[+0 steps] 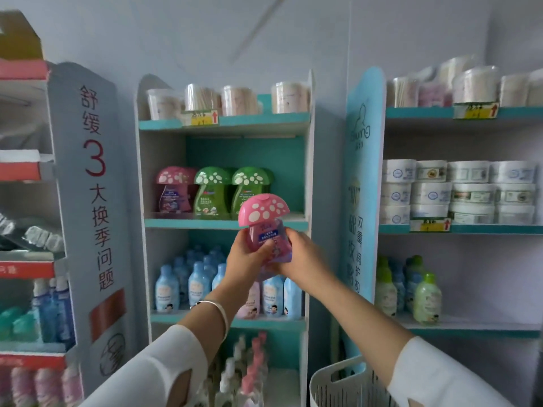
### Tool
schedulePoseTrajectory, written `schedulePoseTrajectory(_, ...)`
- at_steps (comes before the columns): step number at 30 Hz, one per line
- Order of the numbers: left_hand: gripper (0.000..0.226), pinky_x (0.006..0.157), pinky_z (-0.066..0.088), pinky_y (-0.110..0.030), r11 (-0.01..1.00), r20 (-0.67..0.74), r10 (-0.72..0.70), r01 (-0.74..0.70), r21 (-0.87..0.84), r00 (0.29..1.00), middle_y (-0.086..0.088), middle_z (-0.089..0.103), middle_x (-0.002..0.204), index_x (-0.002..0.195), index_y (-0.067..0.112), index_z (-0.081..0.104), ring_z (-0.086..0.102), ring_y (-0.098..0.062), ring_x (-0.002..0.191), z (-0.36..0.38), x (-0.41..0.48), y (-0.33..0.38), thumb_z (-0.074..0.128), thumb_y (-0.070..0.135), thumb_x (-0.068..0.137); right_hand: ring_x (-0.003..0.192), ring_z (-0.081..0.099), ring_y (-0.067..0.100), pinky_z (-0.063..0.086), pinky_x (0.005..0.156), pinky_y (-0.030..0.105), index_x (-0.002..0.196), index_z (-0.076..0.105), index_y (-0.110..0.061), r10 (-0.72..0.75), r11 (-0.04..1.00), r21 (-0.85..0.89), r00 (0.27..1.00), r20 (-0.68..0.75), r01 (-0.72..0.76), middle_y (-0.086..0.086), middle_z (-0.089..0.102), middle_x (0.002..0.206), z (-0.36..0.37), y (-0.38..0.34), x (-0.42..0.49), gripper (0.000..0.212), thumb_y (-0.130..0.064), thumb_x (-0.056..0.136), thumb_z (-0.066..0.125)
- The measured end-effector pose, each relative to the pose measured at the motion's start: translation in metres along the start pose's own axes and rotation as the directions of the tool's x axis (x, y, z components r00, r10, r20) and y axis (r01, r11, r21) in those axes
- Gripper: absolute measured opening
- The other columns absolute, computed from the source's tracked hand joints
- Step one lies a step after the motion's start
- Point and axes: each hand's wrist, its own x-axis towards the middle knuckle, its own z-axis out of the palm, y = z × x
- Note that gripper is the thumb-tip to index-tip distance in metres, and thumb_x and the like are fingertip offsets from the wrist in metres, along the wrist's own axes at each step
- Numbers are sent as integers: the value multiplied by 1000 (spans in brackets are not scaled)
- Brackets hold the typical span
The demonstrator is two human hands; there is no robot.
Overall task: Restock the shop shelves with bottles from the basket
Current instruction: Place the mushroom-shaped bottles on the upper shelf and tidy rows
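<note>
A pink bottle with a spotted mushroom-shaped cap (263, 213) is held up in front of the teal middle shelf (223, 224). My left hand (245, 257) grips its lower left side and my right hand (304, 257) grips its lower right side, both raised at arm's length. On that shelf stand one pink mushroom bottle (173, 189) and two green ones (212, 192). The white basket (340, 383) sits low at the bottom right; its inside is hidden by my right arm.
Blue and pink baby bottles (194, 286) fill the shelf below. White tubs (458, 190) stack on the right unit, with green bottles (426, 298) under them. A grey sign panel (94, 183) and a red-edged rack (26, 171) stand to the left.
</note>
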Motion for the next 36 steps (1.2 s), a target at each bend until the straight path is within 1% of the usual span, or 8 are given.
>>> schedulePoseTrajectory(5,35,67,55,-21,999,-21,-35,35,-29,999,-3,65,89,110,8,54,63,-13,76,0,11,-9,70,5,80,92,61,20,50,77,33,119,58,-16,50,992,117,998,-27,-46,1,60,103,13,14,10,42,-27,80,72)
schedulePoseTrajectory(9,41,85,55,-39,996,-25,-85,84,-24,996,-10,67,101,113,12,55,66,-25,92,16,4,-33,74,10,76,94,63,18,49,79,26,123,59,-10,63,984,163,995,75,-75,7,66,110,7,45,-1,38,-19,87,67)
schedulePoseTrajectory(14,42,69,53,-18,988,65,-145,141,58,987,-2,64,91,108,14,53,62,-12,77,56,-19,-72,75,4,73,94,61,16,50,82,26,117,62,-8,282,935,198,956,81,-293,2,65,103,-8,108,-36,26,-19,98,49)
schedulePoseTrajectory(18,45,70,51,-23,972,143,-227,214,100,963,-4,62,91,109,12,52,59,-16,78,91,-34,-101,74,-1,72,85,59,18,50,79,33,109,64,-11,454,883,64,880,140,-465,0,62,91,-4,161,-61,24,-20,99,45)
schedulePoseTrajectory(23,52,82,52,-35,937,214,-332,296,183,919,-8,64,102,113,10,52,62,-26,94,118,-52,-142,77,1,68,68,54,12,42,56,17,93,63,-14,593,795,-67,750,291,-603,-4,56,75,-1,211,-86,19,-14,97,44)
schedulePoseTrajectory(28,55,85,52,-35,905,217,-398,342,255,891,-7,65,103,111,12,53,63,-26,98,125,-65,-175,80,0,64,70,47,10,40,66,19,71,45,-22,718,686,-322,537,443,-652,-4,47,73,33,259,-130,24,-11,92,49)
schedulePoseTrajectory(31,54,91,52,-43,888,217,-433,373,270,875,-5,65,101,104,17,52,62,-26,99,126,-68,-189,81,1,62,97,56,18,46,88,27,84,55,-18,698,706,-420,465,544,-570,0,56,88,55,277,-154,5,-16,88,58)
schedulePoseTrajectory(36,53,85,51,-34,874,232,-446,365,321,864,-1,64,98,103,19,51,62,-22,95,127,-70,-203,81,2,63,135,36,27,31,112,36,143,34,-15,703,703,-525,354,617,-480,8,37,147,77,292,-176,76,-31,80,73)
